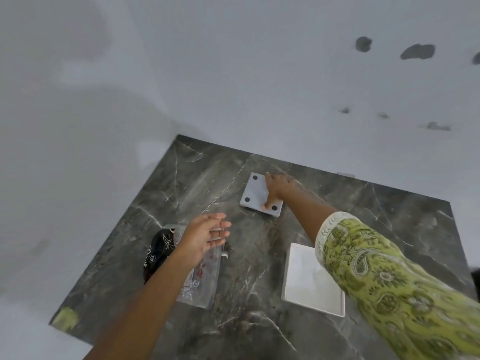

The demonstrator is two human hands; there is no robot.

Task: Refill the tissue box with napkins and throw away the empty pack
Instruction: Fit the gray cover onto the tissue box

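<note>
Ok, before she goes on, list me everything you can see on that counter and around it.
Counter: one, dark grey marble with pale veins, set into a wall corner.
Square plate with four dark dots: one, pale grey, far centre of the counter, under the right hand.
Square tray or box: one, white, near right of the counter, partly under the right sleeve.
Plastic pack: one, clear with black and red print, near left of the counter, looks flat.
Walls: white, with dark marks at upper right.
Left hand: open, palm up, above the pack.
Right hand: resting on the dotted plate.
Right sleeve: green patterned.
</note>
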